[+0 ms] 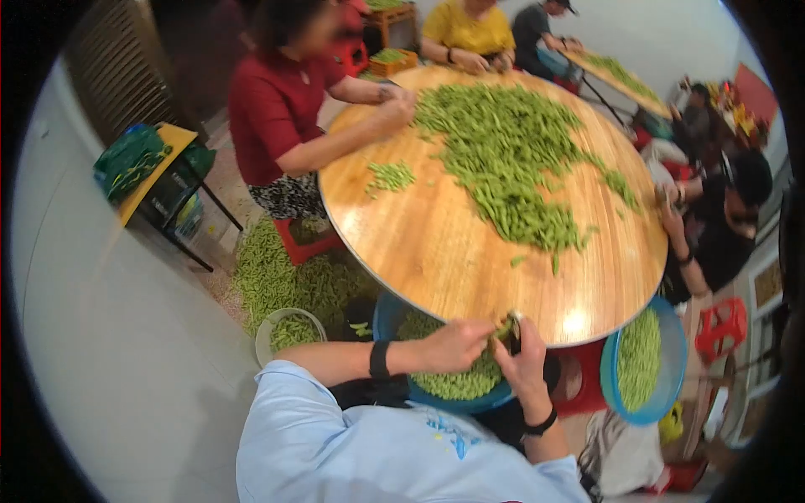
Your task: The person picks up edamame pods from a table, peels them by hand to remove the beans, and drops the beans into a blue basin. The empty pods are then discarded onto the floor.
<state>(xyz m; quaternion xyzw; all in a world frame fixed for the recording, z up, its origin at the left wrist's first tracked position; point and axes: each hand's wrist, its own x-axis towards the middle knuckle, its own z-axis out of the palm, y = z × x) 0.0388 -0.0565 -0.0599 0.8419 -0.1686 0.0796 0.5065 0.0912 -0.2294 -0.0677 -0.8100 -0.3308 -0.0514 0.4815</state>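
Note:
My left hand (pixel 459 344) is closed, its fingers pinched at the tip of a green soybean pod (pixel 506 329). Close beside it, my right hand (pixel 524 359) is closed round the same pod; something dark shows in its grip, too small to make out. Both hands are just over the near edge of the round wooden table (pixel 402 251). Below them stands a blue basin (pixel 501 397) holding many green pods or beans (pixel 457 383), partly hidden by my arms. Farther up the table spreads a large heap of green pods (pixel 511 142).
A small pile of shelled beans (pixel 391 177) lies near a person in a red top (pixel 272 109). Pods cover the floor (pixel 281 272) beside a white bucket (pixel 265 339). Another blue basin (pixel 677 352) stands at right, near a person in black (pixel 721 226). A person in yellow (pixel 470 33) sits opposite.

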